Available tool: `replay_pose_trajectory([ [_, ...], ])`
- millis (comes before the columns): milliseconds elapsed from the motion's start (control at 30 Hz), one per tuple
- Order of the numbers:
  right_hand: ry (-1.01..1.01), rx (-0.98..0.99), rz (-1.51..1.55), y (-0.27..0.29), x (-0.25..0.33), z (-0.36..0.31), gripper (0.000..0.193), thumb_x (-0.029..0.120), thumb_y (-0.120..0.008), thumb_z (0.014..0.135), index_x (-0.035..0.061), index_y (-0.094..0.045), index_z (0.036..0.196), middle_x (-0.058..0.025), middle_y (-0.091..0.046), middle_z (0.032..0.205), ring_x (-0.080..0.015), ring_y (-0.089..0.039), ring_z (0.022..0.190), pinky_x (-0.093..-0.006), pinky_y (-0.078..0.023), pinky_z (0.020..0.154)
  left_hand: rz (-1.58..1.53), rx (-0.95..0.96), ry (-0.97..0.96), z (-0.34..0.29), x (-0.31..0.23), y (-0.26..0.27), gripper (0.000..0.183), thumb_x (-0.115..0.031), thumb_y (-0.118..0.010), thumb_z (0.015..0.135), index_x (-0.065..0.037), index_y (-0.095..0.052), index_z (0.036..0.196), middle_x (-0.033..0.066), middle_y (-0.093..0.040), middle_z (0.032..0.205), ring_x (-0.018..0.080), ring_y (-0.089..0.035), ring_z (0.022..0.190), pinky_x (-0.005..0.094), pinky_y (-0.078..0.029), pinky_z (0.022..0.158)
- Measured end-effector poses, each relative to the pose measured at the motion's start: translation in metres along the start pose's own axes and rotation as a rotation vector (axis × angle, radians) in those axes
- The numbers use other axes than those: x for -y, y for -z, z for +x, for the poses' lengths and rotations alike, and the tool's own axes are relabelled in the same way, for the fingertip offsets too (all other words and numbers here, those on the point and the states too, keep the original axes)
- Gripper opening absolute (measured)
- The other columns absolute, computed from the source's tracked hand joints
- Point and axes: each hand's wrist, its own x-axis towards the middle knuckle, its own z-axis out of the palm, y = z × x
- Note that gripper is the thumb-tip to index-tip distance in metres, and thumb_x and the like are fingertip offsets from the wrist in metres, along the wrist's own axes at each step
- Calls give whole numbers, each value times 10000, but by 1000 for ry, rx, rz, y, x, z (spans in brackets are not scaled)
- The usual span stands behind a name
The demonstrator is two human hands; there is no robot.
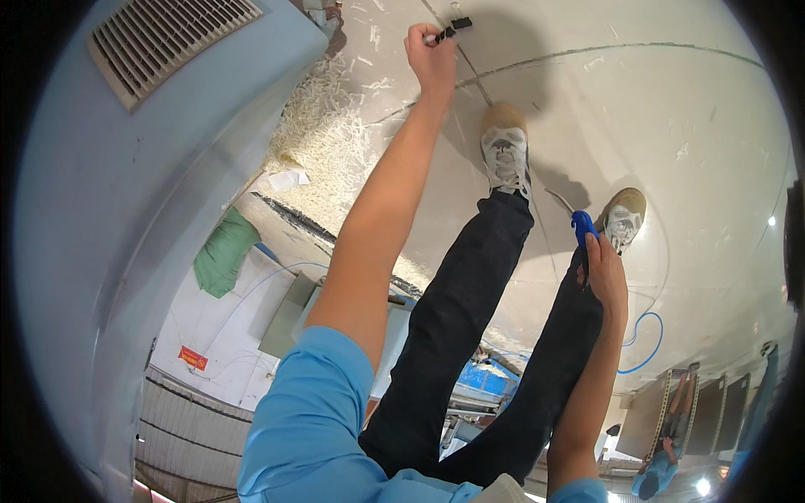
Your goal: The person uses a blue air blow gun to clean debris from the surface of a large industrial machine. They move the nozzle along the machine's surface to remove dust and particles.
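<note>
My left hand (433, 57) is stretched far forward at the top, its fingers closed on a small black piece (445, 35) with a pale end. Just beyond it is another small black piece (461, 23); whether the two are joined I cannot tell. On the right, my right hand (605, 272) is wrapped round a blue air blow gun (584, 225), whose thin bent metal nozzle (559, 199) points forward and left, over the floor between my shoes. My left shoe (506, 151) and right shoe (624, 220) stand on the pale floor.
A heap of cream-coloured shavings (323, 126) lies left of my left arm. Beside it stands a large light-blue machine housing (201, 126) with a vent grille (172, 38). A blue hose (650, 344) curls at the right. Another person (662, 461) is far off, lower right.
</note>
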Motion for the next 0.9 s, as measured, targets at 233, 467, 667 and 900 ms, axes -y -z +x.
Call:
replay_pose_trajectory([
  [233, 50, -3, 11, 0, -10, 4, 429, 402, -365, 1021, 24, -530, 903, -105, -570, 571, -233, -602, 524, -380, -442, 536, 687, 30, -253, 8, -32, -45, 296, -96, -718, 686, -130, -558, 932, 90, -518, 1034, 276, -520, 929, 398, -443, 822],
  [467, 31, -20, 117, 8, -12, 2, 440, 409, -385, 1030, 5, -517, 917, -92, -553, 605, -175, -576, 508, -327, -448, 494, 626, 125, -179, 7, -32, -47, 272, -124, -721, 660, -114, -543, 865, 60, -549, 845, 255, -560, 808, 368, -464, 740],
  [667, 61, -93, 365, 31, -14, -10, 438, 425, -394, 1023, 22, -551, 952, -67, -570, 610, -152, -578, 526, -303, -436, 514, 160, 227, 90, -12, -9, -39, 241, -23, -665, 701, -94, -479, 836, 25, -508, 735, 151, -494, 590, 301, -407, 520],
  [900, 238, -302, 540, 79, 10, -24, 464, 431, -374, 1025, 25, -569, 912, -32, -551, 602, -109, -536, 505, -262, -393, 482, -238, 353, 519, -135, -31, 32, 245, -4, -595, 772, -133, -463, 933, 6, -494, 783, 107, -498, 645, 268, -378, 521],
])
